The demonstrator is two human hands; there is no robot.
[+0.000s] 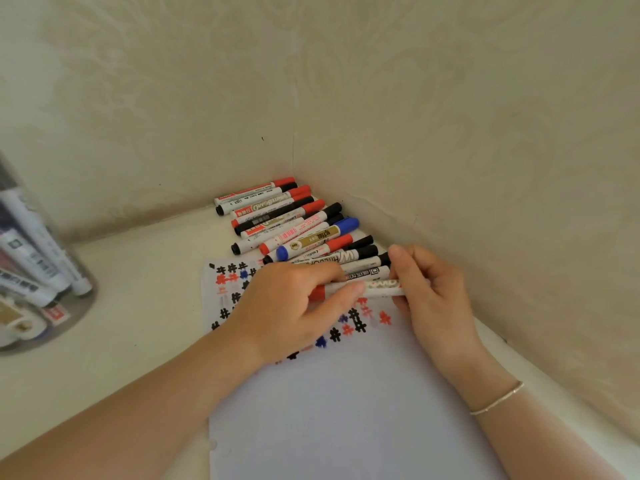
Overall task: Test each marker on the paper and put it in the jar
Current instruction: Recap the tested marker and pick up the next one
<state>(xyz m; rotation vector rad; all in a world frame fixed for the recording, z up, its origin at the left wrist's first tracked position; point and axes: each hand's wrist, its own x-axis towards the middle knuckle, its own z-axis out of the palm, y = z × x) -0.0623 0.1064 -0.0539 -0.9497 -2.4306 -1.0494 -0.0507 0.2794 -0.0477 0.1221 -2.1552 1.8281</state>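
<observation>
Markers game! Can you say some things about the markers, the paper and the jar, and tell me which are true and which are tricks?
1. Both hands hold one marker between them. True: the left hand and the right hand each grip it above the paper.
2. The held marker has a blue end. False: the end that shows is red.
3. The paper has black, red and blue marks on it. True.
4. The jar stands by the right hand. False: it stands far off on the left side.
5. The jar is empty. False: several markers are inside.
6. A row of markers lies in the corner by the wall. True.
</observation>
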